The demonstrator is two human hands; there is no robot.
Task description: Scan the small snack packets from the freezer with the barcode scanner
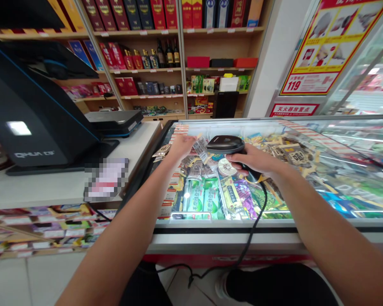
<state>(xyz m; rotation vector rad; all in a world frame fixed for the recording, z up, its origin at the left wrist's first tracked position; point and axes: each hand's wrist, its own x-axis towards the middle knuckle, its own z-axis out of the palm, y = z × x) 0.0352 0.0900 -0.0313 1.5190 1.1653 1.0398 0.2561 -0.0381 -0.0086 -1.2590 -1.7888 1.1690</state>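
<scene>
My left hand point(182, 146) is closed on the edge of a small clear snack packet point(201, 148) with a printed label turned up. In my right hand point(253, 159) is a black handheld barcode scanner point(226, 143), its head just to the right of the packet, over the glass freezer lid. The scanner's black cable point(254, 225) hangs down over the freezer's front edge. To the left of my left hand, brown-and-white snack packets point(162, 151) lie on the freezer's edge. Below the scanner shows a round silvery top point(226, 167); whether it lies on or under the glass I cannot tell.
Under the glass lie green ice-pop wrappers point(204, 197) and many other packs. On the left counter point(51, 187) stand a black checkout terminal point(35, 106), a flat scale point(115, 121) and a blurred-out phone-like item point(107, 179). Shelves point(147, 70) with boxes and bottles line the back.
</scene>
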